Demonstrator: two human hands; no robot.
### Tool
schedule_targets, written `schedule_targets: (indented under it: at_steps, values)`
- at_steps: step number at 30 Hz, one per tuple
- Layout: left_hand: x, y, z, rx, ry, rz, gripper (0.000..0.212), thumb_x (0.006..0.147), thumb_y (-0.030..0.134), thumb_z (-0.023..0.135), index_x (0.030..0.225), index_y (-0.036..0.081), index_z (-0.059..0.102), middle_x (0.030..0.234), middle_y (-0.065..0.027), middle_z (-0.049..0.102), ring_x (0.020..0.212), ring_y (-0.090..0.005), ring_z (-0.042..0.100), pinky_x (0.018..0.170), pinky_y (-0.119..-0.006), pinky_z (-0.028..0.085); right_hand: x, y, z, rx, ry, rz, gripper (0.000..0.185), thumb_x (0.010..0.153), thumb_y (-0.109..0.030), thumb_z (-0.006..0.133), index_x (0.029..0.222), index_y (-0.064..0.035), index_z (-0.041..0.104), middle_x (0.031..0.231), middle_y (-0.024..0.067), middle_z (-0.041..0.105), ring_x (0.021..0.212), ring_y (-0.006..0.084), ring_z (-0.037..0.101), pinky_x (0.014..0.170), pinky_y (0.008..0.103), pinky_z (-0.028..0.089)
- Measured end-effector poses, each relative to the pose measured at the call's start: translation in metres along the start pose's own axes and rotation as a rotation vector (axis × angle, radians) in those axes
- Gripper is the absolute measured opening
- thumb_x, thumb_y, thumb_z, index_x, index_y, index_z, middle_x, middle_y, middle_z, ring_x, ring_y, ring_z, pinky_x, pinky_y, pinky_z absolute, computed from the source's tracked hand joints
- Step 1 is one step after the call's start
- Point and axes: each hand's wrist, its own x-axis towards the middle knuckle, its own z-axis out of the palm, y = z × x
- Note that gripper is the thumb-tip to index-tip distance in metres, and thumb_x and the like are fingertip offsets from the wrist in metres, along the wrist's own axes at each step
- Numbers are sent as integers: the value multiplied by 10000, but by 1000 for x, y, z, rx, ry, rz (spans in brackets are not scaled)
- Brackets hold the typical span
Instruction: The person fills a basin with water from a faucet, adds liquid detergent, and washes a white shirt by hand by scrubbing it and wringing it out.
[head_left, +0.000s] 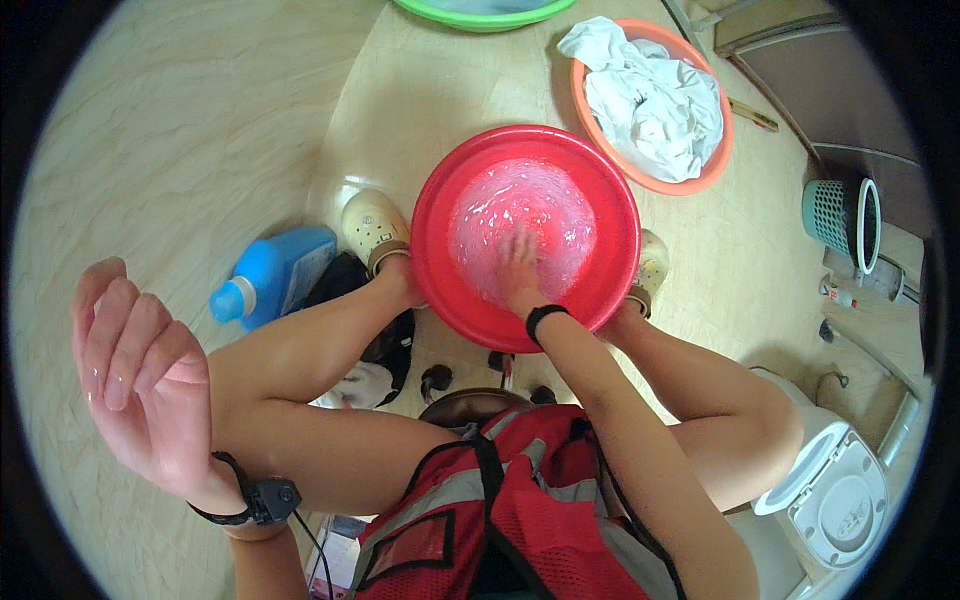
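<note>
My right hand (519, 262) reaches into a red plastic basin (439, 289), its fingers stretched out and blurred at the water. Swirling, slightly foamy water (480, 202) fills the middle of the basin; no item shows in that hand's grasp. Raised at the left, my left hand (146, 375) has its palm up and its fingers loosely curled, with nothing in it. Wet highlights show on its fingertips. Between my lower legs, the basin stands in front of a small dark stool (465, 406).
A blue detergent bottle (274, 274) stands beside my left foot. White cloth (652, 101) is heaped in an orange basin (714, 171) at upper right. Part of a green basin (487, 19) shows at the top. Rightward are a teal basket (829, 214) and a white toilet (836, 487).
</note>
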Motion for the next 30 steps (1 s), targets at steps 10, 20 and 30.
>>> schedule_targets:
  at_steps: [10, 20, 30]
  values:
    - [8, -23, -5, 64, -38, -81, 173, 937, 140, 304, 881, 43, 435, 607, 34, 353, 534, -76, 341, 556, -247, 308, 35, 9, -63, 61, 542, -139, 444, 844, -163, 415, 1270, -41, 403, 1291, 145, 424, 1169, 280, 410, 985, 421, 305]
    - [26, -190, -63, 2447, -537, 502, 130, 776, 148, 517, 856, 56, 562, 693, -102, 613, 649, -238, 614, 538, -354, 466, -59, 47, -93, 242, 586, 120, 273, 752, -185, 556, 981, -37, 546, 976, 140, 578, 967, 277, 530, 831, 385, 421]
    - [28, -307, -122, 2750, -493, 68, 158, 771, 144, 509, 748, 105, 660, 698, -82, 646, 649, -228, 635, 505, -407, 478, -120, 58, -129, 193, 449, 282, 254, 753, -189, 558, 949, -34, 600, 942, 137, 615, 937, 269, 565, 763, 390, 461]
